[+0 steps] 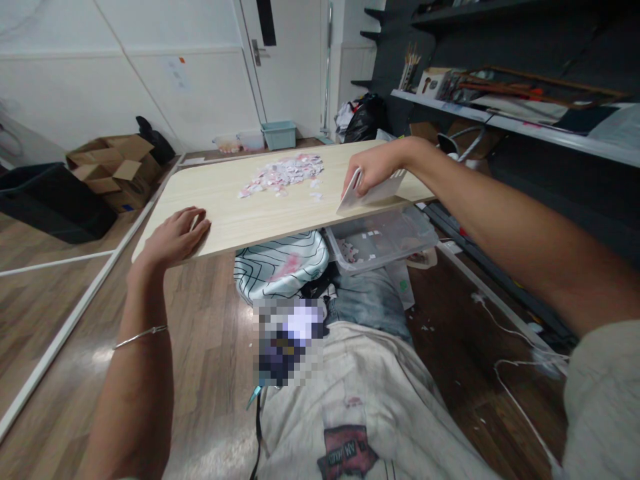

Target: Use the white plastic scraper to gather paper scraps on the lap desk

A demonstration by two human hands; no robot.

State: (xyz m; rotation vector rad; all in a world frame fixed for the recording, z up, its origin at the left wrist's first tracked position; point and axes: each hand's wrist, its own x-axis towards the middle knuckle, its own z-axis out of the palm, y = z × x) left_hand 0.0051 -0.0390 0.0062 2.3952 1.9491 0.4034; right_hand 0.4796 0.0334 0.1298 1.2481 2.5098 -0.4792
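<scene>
My right hand (373,167) grips a folded white card (373,197), its lower edge against the wooden tabletop (225,220) near the front edge. Below that edge, a clear plastic bin (385,240) sits by my lap with some small paper pieces inside. A heap of small white and pink paper pieces (287,172) lies on the tabletop, between my hands and further back. My left hand (175,233) rests at the tabletop's left front corner, fingers loosely bent, nothing visible in it.
A patterned stool seat (280,267) is under the table's front edge. At the left stand a black trash bin (55,200) and an open cardboard box (117,167). A dark shelf (525,127) with goods runs along the right. White cables (520,373) lie on the floor.
</scene>
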